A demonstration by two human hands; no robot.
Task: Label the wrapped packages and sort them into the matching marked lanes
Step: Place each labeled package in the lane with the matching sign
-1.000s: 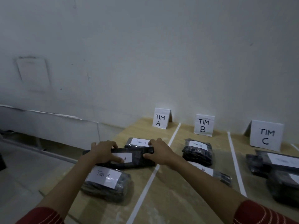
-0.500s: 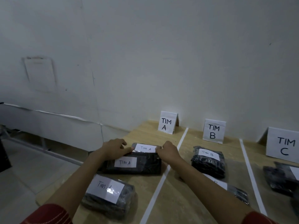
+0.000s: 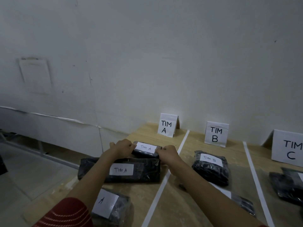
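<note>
Glossy plastic-wrapped packages, matt paper labels, wood-grain table

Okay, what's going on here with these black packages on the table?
A person is sorting labelled wrapped packages into taped lanes on a wooden table. The left hand and right hand grip the two ends of the small Tim A package, in the A lane before the TIM A sign. A larger Tim A package lies nearer, and a Tim B package sits in the B lane.

Three signs: TIM A sign, TIM B sign, TIM C sign. Before the TIM A sign, three packages; right of it, two tape lines, two further packages, others cut off.
</note>
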